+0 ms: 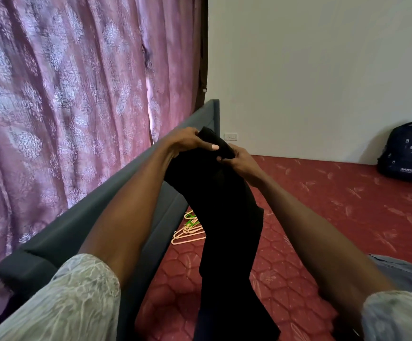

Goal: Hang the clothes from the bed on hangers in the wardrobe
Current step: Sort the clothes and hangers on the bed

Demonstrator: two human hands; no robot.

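Observation:
A long black garment [227, 217] hangs from both my hands above the bed. My left hand [187, 141] grips its top edge, fingers curled over the cloth. My right hand [237, 158] pinches the same top edge just to the right. The garment drops down past the bottom of the view. Several plastic hangers [189, 230], peach-coloured with one green, lie on the red mattress [323, 217] close to the grey bed frame. A grey garment [406, 274] lies on the mattress at the lower right, partly behind my right arm.
The grey padded bed frame [116, 193] runs diagonally on the left, with a pink patterned curtain [64, 94] behind it. A dark backpack [406, 153] leans against the white wall [323, 70] at the far right. No wardrobe is in view.

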